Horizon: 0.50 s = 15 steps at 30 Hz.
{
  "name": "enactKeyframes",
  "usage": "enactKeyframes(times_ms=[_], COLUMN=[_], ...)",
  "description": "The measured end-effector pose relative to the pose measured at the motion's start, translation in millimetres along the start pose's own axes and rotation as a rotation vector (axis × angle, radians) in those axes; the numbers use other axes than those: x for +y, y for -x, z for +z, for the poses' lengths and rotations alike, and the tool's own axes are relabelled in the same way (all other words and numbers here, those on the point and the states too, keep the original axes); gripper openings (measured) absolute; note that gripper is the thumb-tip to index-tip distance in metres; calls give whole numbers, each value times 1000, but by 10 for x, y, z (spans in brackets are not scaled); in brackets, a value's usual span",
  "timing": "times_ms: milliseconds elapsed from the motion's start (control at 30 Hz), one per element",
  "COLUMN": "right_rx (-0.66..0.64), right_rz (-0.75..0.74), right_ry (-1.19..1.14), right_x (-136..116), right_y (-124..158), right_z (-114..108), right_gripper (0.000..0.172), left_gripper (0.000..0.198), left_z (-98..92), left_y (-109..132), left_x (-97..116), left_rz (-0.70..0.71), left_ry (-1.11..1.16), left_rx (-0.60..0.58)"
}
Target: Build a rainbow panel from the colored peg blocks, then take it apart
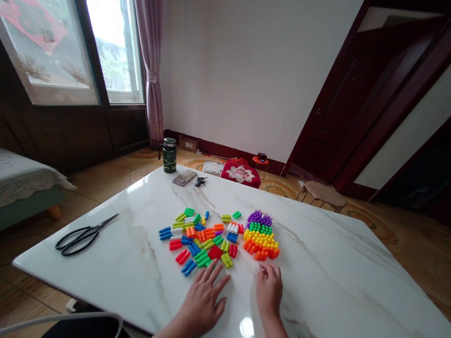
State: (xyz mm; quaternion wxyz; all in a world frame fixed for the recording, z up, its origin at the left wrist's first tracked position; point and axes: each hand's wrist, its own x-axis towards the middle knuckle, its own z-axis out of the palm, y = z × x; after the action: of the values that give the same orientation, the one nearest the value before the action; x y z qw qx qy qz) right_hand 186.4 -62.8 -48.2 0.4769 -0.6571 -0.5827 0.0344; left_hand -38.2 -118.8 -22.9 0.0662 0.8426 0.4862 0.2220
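- Grey-sleeved right hand [269,290] curls just nearside of the rainbow block [260,237], fingertips bunched; any pinched piece cannot be made out.
- Left hand [205,300], fingers spread, borders loose capsule-shaped pieces [202,235] left of the block.
- Black-handled scissors [99,226] lie well left; camouflage flask [169,157] stands beyond, leftward.

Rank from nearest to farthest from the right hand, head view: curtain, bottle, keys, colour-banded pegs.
1. Colour-banded pegs: just beyond the right hand.
2. Keys: table's far side, left.
3. Bottle: far-left corner.
4. Curtain: behind, by the window.
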Motion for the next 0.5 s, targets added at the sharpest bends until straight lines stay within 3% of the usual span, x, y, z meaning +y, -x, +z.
enactKeyframes(times_ms=[133,233,500], right_rx=[-174,-231,-259], right_rz=[-202,-328,-383], right_ry=[126,228,397], right_x=[-133,-250,-354], right_y=[162,227,253], right_z=[-38,-53,-40], right_gripper=[17,18,24], left_gripper=[55,56,46], left_z=[-52,-57,-70], left_y=[-23,-29,-5], left_x=[21,32,-20], left_rz=[-1,-3,29], left_ry=[28,23,76], left_rx=[-16,-2,165])
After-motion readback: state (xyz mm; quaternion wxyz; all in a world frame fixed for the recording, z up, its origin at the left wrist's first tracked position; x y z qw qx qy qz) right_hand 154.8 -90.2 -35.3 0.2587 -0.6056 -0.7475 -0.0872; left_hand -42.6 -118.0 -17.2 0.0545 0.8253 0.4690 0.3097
